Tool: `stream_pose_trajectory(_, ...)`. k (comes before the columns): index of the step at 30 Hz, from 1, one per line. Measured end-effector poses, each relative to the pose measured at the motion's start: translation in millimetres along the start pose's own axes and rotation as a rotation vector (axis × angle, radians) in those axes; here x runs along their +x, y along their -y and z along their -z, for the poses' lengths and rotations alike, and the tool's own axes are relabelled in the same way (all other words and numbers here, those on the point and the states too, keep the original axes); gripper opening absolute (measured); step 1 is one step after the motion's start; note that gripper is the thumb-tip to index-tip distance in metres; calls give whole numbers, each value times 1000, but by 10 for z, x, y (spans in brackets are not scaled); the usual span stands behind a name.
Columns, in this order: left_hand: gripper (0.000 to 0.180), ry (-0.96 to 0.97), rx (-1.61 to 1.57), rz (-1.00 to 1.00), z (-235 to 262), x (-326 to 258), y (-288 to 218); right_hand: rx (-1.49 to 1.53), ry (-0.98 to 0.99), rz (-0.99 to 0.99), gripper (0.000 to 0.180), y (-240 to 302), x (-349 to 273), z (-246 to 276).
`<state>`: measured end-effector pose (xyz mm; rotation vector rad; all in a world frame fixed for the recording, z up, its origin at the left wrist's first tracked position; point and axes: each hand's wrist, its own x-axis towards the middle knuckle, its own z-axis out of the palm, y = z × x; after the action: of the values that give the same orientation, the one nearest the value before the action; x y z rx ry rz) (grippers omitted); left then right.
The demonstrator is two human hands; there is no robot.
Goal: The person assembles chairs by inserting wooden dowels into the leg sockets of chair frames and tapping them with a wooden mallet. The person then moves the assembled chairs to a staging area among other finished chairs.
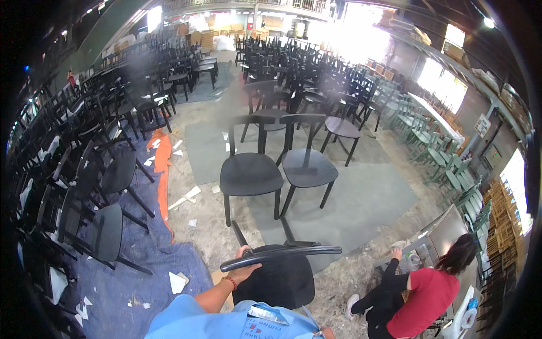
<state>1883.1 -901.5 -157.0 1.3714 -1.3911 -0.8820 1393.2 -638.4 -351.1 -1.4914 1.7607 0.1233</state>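
Note:
My left hand (247, 272), with a beaded bracelet at the wrist, grips the curved backrest of a black wooden chair (274, 282) close in front of me. Its fingers wrap round the left part of the backrest. This chair appears tipped, with two legs pointing away from me. Only a small patch of skin from my right hand or arm (327, 334) shows at the lower edge, so its fingers are hidden. Just beyond stand two upright black chairs, a left one (251, 174) and a right one (309, 167), side by side.
Many black chairs (116, 172) crowd the left on a blue sheet (135, 288) with paper scraps. More stand behind on grey mats (361, 198). A person in a red shirt (429, 299) sits at the right beside a table (443, 229). Green chairs (437, 158) line the right side.

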Motion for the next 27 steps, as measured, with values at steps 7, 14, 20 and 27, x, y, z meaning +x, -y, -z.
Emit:
stream_pose_trajectory(7,73,18,-4,37,-23,169,25,-5,-3,-6,19,70,-23,102)
stream_pose_trajectory(14,74,11,55,46,62,166,-189,-34,-7,11,19,232,169,316)
stream_pose_trajectory(20,70,15,42,88,35,151,-126,-61,-1,35,20,375,299,485)
stream_pose_trajectory(27,70,1,77,28,59,124,-288,-74,-28,64,20,655,450,568)
